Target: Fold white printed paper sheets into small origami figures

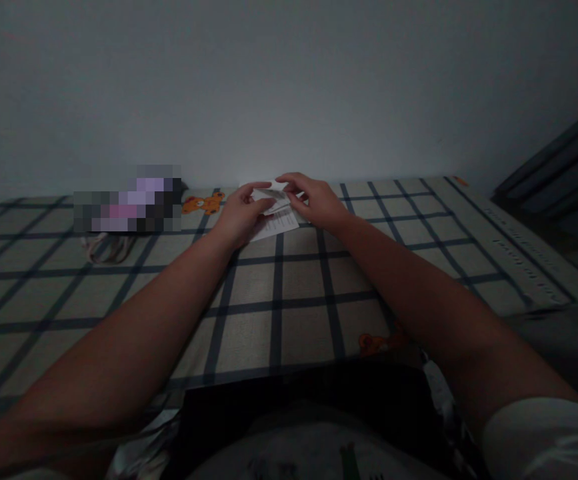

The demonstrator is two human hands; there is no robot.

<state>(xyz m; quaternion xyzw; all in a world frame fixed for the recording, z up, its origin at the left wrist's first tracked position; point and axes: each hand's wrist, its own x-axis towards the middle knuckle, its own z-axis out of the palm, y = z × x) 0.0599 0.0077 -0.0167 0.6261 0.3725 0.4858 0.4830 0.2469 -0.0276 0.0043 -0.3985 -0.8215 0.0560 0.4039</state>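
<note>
Both arms reach out over a checked tablecloth (299,273). My left hand (243,212) pinches the left side of a small light-coloured piece (275,196), which looks thin and partly see-through; its exact kind is too dim to make out. On its right side, the thumb and fingers of my right hand (313,199) are closed on the same piece. Just below it lies a white printed sheet of paper (279,224) with lines of text, partly covered by my left hand. Another pale patch shows behind the fingers.
Left of my hands is a blurred-out, pixelated object (133,203) with purple and pink on it. A looped pale cable (109,249) lies in front of it. A plain wall (289,87) rises behind the table. Dark slatted furniture (563,180) stands at the right.
</note>
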